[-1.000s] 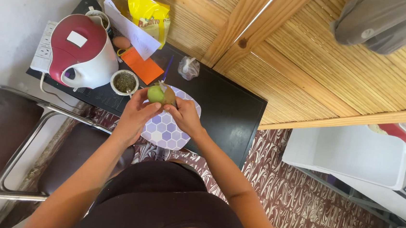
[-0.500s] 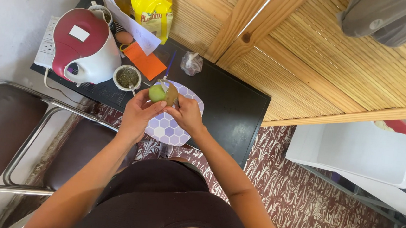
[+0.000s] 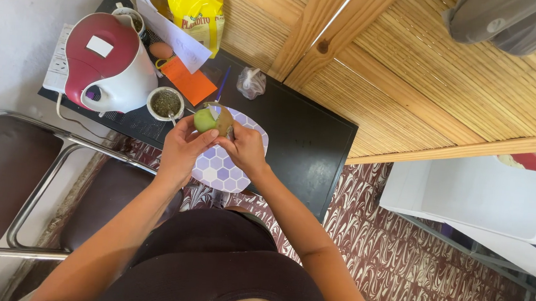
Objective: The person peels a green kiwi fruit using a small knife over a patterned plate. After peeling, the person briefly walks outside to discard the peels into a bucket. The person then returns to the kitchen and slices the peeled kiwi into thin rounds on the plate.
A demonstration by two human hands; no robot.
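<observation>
Your left hand [image 3: 183, 147] and right hand [image 3: 246, 150] meet over the upper edge of the hexagon-patterned plate [image 3: 215, 169], both wrapped on one kiwi [image 3: 212, 120]. Left fingers curl closed around the green, already-peeled side of the fruit; right fingers close on the brown skin side, thumb pressed against it. Whether the right hand also holds a blade, cannot tell, too small. The kiwi sits held in the air just above the plate's 12 o'clock rim, not resting on it. The plate lies at the near edge of the black table [image 3: 307, 141], partly overhanging toward you. At 10 o'clock from the kiwi, just beside it: a small round cup [image 3: 165, 102] with dark green-brown stuff inside. Farther at 10 o'clock, a red and white electric kettle [image 3: 107, 64] near the table's left end. At 11 o'clock from the kiwi, an orange card [image 3: 188, 80], above it a white paper sheet [image 3: 172, 33], with an egg [image 3: 160, 50] beside the sheet. At 12 o'clock, a yellow snack bag [image 3: 196, 12] leaning on the reed wall. At 1 o'clock, a small knotted clear plastic bag [image 3: 251, 82], and a blue pen [image 3: 223, 84] between it and the card. A metal-framed chair [image 3: 5, 174] with a dark seat stands at 8 o'clock from your hands, well apart from the table things.
</observation>
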